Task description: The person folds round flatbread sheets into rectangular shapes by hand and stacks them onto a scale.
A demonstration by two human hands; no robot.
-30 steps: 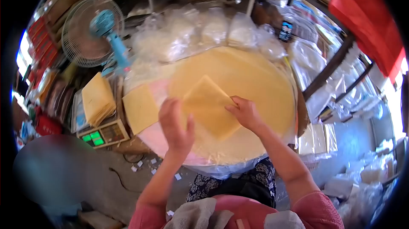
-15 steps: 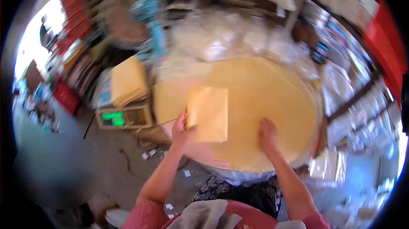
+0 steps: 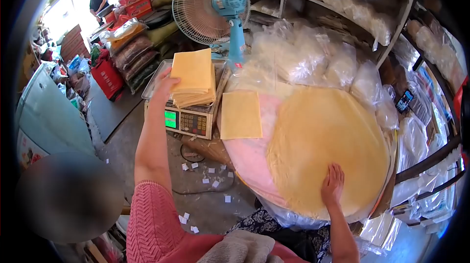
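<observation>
My left hand (image 3: 165, 85) is at the left edge of a folded yellow sheet (image 3: 192, 69), thumb over its top and the other fingers partly hidden. This sheet sits on top of a stack of folded yellow sheets (image 3: 198, 97), which rests on the metal pan of a digital scale (image 3: 188, 123) with a lit green display. My right hand (image 3: 334, 184) lies flat, palm down, on a large round layer of thin yellow sheet (image 3: 323, 136) on the table. Between the scale and the round layer, another folded yellow rectangle (image 3: 241, 115) lies on pink cloth (image 3: 245, 158).
A fan (image 3: 230, 3) stands behind the scale. Clear plastic bags (image 3: 313, 57) line the table's far side, below a shelf (image 3: 333, 6) of bagged goods. A phone (image 3: 404, 101) is at the right. Paper scraps (image 3: 215, 183) litter the floor. A person (image 3: 99, 1) stands far left.
My left hand has carried the folded sheet from over the table leftward onto the stack on the scale. My right hand stays on the round layer. The view has turned left.
</observation>
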